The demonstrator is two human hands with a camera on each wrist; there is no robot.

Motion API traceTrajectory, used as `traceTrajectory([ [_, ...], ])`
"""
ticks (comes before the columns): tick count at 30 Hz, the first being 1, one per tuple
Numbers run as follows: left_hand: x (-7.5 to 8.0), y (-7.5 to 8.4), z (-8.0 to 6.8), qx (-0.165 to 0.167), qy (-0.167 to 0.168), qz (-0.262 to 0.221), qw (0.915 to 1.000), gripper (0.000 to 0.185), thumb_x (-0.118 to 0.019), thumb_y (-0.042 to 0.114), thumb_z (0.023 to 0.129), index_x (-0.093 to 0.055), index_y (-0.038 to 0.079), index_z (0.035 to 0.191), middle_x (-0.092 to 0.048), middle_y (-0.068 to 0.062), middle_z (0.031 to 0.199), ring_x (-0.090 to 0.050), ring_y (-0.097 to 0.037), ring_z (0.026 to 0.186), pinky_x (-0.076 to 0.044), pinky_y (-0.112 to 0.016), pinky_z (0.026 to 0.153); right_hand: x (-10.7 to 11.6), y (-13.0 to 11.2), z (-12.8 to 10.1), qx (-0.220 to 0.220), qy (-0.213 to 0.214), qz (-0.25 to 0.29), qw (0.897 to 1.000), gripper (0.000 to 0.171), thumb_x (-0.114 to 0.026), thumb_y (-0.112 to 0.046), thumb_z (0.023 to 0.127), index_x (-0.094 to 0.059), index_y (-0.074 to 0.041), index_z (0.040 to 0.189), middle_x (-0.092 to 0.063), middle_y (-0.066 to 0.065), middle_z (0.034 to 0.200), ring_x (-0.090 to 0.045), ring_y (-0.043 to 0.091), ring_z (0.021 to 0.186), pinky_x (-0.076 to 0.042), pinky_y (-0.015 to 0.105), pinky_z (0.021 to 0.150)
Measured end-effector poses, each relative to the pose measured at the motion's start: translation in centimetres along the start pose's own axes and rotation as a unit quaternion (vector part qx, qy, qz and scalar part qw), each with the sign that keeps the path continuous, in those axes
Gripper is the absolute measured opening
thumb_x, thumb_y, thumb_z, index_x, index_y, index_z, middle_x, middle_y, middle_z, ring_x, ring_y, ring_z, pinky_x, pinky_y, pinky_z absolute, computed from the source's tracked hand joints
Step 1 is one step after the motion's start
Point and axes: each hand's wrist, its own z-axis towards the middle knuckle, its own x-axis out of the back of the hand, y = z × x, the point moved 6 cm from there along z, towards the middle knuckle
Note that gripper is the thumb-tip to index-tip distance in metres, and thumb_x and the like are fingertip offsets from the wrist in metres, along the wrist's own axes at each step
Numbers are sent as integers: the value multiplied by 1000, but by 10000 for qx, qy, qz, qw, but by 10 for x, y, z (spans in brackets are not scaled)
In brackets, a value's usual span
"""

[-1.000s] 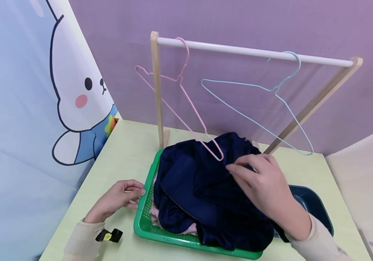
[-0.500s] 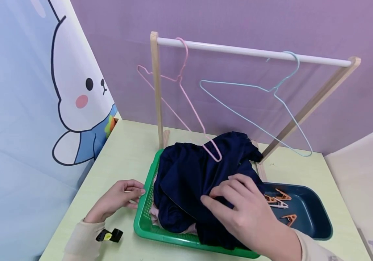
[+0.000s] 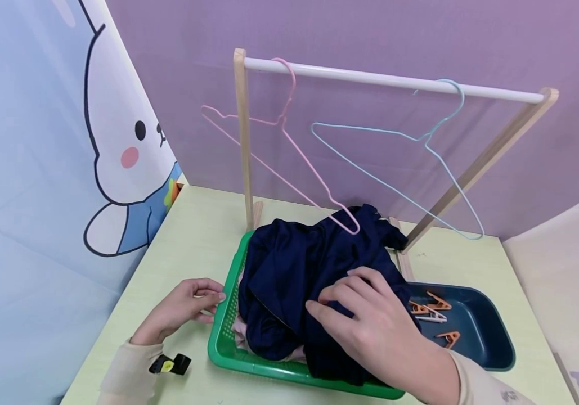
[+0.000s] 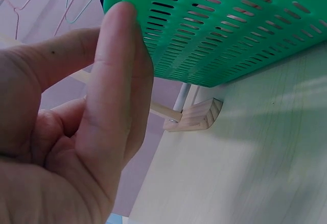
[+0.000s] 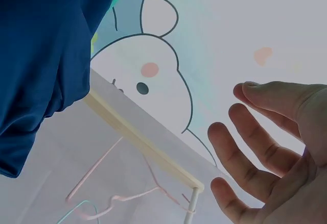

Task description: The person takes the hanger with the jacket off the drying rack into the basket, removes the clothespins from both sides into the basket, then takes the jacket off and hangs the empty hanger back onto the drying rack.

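We see a dark navy garment (image 3: pixel 294 270) heaped in loose folds in a green slotted plastic basket (image 3: pixel 223 332) on the pale table, its crumpled bulk rising above the rim and spilling over the basket's near right edge. A bit of pink fabric (image 3: pixel 241 332) peeks out beneath it at the near left. The basket lies flat.

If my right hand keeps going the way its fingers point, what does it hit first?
Most likely the navy garment heaped in the green basket. The right hand hovers over it with fingers pointing left across the pile. Whether the fingertips already touch the cloth is unclear.
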Motion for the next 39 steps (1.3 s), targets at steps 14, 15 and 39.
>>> traceTrajectory([
  [14, -1, -2, 0, 19, -17, -89, 10000, 35, -65, 15, 99, -58, -11, 120, -68, -10, 93, -65, -23, 80, -61, -41, 70, -10, 40, -21, -516, 62, -231, 9984, 35, -45, -23, 107, -78, -14, 97, -67, 2, 94, -64, 22, 80, -48, 49, 79],
  [15, -2, -3, 0, 25, -22, -101, 9999, 35, -65, 15, 99, -58, -11, 121, -68, -10, 94, -66, -23, 81, -61, -41, 71, -11, 48, -26, -618, -16, -254, 9978, 37, -45, -25, 108, -78, -14, 97, -67, 2, 94, -64, 23, 80, -47, 49, 79],
  [39, -2, -1, 1, 75, -21, -81, 9999, 35, -64, 16, 100, -58, -11, 122, -68, -10, 94, -66, -22, 82, -61, -38, 70, -28, 160, -185, -3807, -2652, -132, 8857, 28, -77, -22, 89, -74, -11, 114, -67, 11, 111, -64, 33, 97, -46, 62, 74],
])
